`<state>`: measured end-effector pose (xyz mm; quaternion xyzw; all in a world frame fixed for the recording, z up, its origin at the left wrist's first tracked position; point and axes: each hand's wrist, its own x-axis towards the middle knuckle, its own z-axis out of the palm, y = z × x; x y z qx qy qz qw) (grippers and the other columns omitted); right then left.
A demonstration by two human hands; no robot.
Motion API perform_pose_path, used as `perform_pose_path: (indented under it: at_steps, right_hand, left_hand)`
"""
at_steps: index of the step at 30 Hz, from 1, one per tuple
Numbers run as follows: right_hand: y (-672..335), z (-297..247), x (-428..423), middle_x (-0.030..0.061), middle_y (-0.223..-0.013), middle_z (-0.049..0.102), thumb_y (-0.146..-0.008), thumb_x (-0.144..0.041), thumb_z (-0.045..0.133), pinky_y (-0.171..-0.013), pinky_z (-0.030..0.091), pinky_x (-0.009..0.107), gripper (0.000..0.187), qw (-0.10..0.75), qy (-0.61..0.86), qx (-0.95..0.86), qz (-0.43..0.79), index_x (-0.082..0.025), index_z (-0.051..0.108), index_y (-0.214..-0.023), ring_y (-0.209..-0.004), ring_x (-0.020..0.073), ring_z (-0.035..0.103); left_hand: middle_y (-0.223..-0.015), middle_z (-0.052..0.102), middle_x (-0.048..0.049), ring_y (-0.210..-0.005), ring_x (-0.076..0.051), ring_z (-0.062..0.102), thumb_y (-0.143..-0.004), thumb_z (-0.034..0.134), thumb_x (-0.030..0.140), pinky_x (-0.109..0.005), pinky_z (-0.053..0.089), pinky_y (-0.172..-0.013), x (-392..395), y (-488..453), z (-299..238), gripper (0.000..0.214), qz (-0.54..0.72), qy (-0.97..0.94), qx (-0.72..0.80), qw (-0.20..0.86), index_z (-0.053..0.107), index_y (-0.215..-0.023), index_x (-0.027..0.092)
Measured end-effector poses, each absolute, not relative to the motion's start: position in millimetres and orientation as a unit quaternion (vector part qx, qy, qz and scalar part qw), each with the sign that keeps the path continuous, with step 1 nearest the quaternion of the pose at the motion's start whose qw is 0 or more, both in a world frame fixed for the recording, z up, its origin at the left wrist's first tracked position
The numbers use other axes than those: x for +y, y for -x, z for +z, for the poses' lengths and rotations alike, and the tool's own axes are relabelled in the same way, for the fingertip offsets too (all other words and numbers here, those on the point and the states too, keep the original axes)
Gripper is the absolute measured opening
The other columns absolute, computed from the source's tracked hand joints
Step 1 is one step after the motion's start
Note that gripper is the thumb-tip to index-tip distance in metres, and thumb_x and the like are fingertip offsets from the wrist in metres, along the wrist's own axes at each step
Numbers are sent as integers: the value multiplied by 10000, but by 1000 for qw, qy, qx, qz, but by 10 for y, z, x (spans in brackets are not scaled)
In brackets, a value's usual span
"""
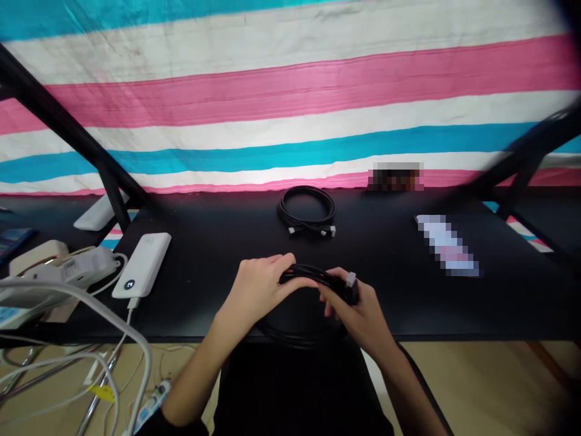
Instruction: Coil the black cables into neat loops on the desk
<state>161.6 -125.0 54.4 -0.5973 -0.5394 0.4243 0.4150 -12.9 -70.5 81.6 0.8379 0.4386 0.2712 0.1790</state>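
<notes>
A coiled black cable (pixel 313 272) is held between my two hands at the front edge of the black table. My left hand (pixel 265 284) wraps round the loops on the left, its thumb reaching across them. My right hand (pixel 354 303) grips the coil on the right, where a connector with a light grey tip (pixel 351 280) sticks up beside the fingers. The lower loops hang down near my lap. Farther back, a second coiled black cable (pixel 305 209) lies on the table, its pale-capped ends toward me.
A white power bank (pixel 143 266) with a cable plugged in lies at left, beside a power strip (pixel 77 272) and white cords. At right rests a phone-shaped, blurred object (pixel 447 245). Black frame bars rise on both sides before a striped cloth (pixel 290 91).
</notes>
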Motion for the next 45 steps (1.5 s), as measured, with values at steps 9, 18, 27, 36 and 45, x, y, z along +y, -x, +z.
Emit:
perform_pose_path:
  at_steps: [9, 18, 27, 36, 45]
  right_hand:
    - [-1704, 639, -1136, 45, -912, 647, -852, -283, 525, -827, 434, 338, 111, 371, 548, -718, 217, -215, 588, -913, -877, 193, 597]
    - [-1737, 668, -1109, 27, -758, 662, -827, -316, 550, -699, 447, 315, 129, 353, 566, -723, 178, -204, 610, -849, -706, 180, 598]
    - [-1807, 679, -1222, -15, -638, 599, -833, -347, 560, -572, 439, 232, 226, 391, 543, -639, 379, -187, 626, -979, -564, 117, 566]
    - [-1793, 657, -1227, -11, -550, 609, -824, -352, 583, -452, 429, 185, 209, 464, 532, -554, 442, -166, 656, -883, -483, 90, 558]
    - [-1789, 687, -1163, 42, -593, 677, -823, -412, 568, -390, 442, 174, 298, 491, 505, -419, 573, -129, 660, -819, -423, 104, 597]
  left_hand:
    - [-708, 679, -22, -571, -116, 618, -866, 493, 397, -193, 369, -517, -688, 174, 755, 286, 309, -881, 355, 33, 647, -927, 164]
    - [-875, 717, -32, -721, -115, 667, -815, 597, 303, -180, 490, -666, -692, 219, 747, 254, 380, -854, 325, 143, 630, -1017, 153]
    - [-772, 700, -10, -611, -81, 591, -820, 587, 171, -180, 473, -617, -723, 195, 651, 223, 429, -811, 314, 246, 660, -1031, 162]
    - [-633, 615, 21, -518, -60, 502, -746, 664, 106, -179, 406, -497, -763, 198, 645, 250, 475, -792, 294, 245, 696, -983, 177]
    - [-838, 703, -37, -771, -114, 664, -757, 652, 97, -187, 519, -682, -715, 163, 591, 162, 473, -827, 288, 101, 615, -904, 153]
